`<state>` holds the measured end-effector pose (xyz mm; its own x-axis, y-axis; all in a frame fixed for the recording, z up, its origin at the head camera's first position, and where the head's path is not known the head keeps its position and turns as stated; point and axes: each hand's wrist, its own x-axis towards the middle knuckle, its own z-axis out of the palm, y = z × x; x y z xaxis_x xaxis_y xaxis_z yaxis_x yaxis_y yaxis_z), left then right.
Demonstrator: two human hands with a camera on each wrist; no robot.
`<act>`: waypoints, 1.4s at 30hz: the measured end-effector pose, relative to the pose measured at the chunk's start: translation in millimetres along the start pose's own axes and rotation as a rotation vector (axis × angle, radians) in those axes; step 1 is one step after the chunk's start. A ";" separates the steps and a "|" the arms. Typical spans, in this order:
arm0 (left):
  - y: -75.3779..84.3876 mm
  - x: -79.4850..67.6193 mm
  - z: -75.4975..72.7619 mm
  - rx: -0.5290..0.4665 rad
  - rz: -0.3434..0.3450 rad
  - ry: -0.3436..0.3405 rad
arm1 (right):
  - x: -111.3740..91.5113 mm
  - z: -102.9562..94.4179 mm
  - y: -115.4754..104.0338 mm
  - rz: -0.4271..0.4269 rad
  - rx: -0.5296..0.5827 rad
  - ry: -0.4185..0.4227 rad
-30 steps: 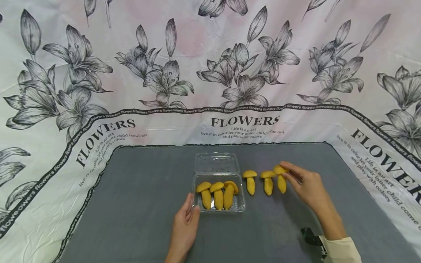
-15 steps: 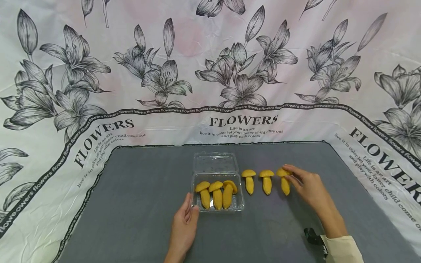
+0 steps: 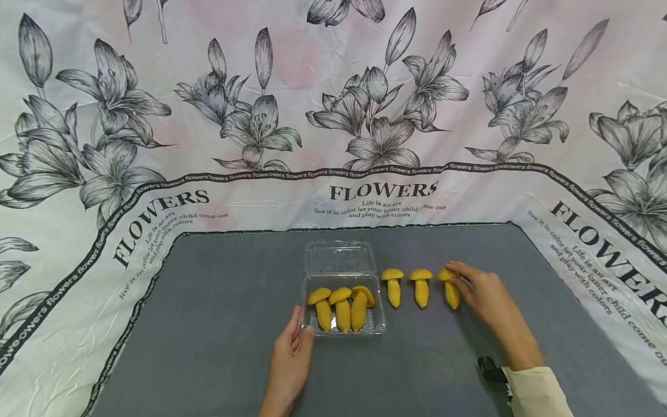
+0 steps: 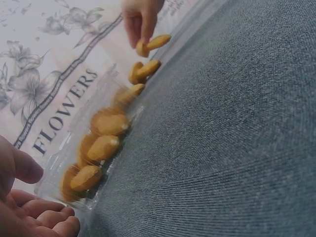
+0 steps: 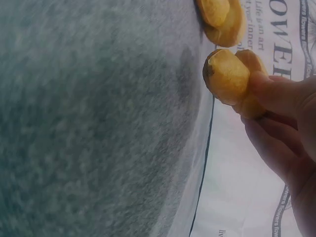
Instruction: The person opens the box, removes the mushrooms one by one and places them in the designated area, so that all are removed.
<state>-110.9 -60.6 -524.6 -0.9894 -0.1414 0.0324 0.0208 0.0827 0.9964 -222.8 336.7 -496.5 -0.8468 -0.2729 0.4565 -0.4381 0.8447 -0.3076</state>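
Observation:
My right hand (image 3: 487,295) pinches the cap of a yellow mushroom (image 3: 452,296) between thumb and fingers, at the right end of a row. In the right wrist view, this mushroom's stem end (image 5: 227,76) faces the camera. Two more mushrooms, one (image 3: 394,292) nearer the container and one (image 3: 421,294) in the middle, lie to its left. A clear plastic clamshell container (image 3: 379,332) stands with its lid (image 3: 340,258) folded back and 3 mushrooms (image 3: 342,313) side by side inside. My left hand (image 3: 289,356) rests at the container's left side, its thumb apart from the loosely bent fingers (image 4: 47,217).
A grey cloth (image 3: 229,301) covers the table. Behind and at both sides hangs a pale curtain (image 3: 292,127) printed with flowers and lettering. A black strap piece (image 3: 490,369) sits at my right wrist beside the cream sleeve (image 3: 537,391).
My right hand has shifted the pinched mushroom slightly right, widening its gap from the middle one, and now stays there. My left hand and the container keep their places.

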 end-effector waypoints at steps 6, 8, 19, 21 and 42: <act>-2.7 0.5 -1.6 -0.007 -0.015 0.007 | 1.7 2.9 2.0 0.033 -0.026 -0.045; -3.0 0.5 -1.9 -0.011 -0.015 0.009 | 2.5 4.9 2.6 0.042 -0.025 -0.054; -2.1 -1.0 -0.3 -0.021 0.004 -0.007 | 2.6 8.3 5.9 0.084 -0.018 -0.109; -2.3 -0.6 0.0 -0.022 -0.007 -0.005 | 3.6 8.3 6.3 0.087 -0.012 -0.121; -2.0 0.5 0.4 -0.051 -0.011 0.010 | 7.5 3.3 -2.7 0.111 -0.034 -0.164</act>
<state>-111.5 -60.5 -526.6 -0.9882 -0.1517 0.0219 0.0174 0.0309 0.9994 -228.9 330.9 -495.0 -0.9285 -0.2462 0.2779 -0.3309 0.8882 -0.3187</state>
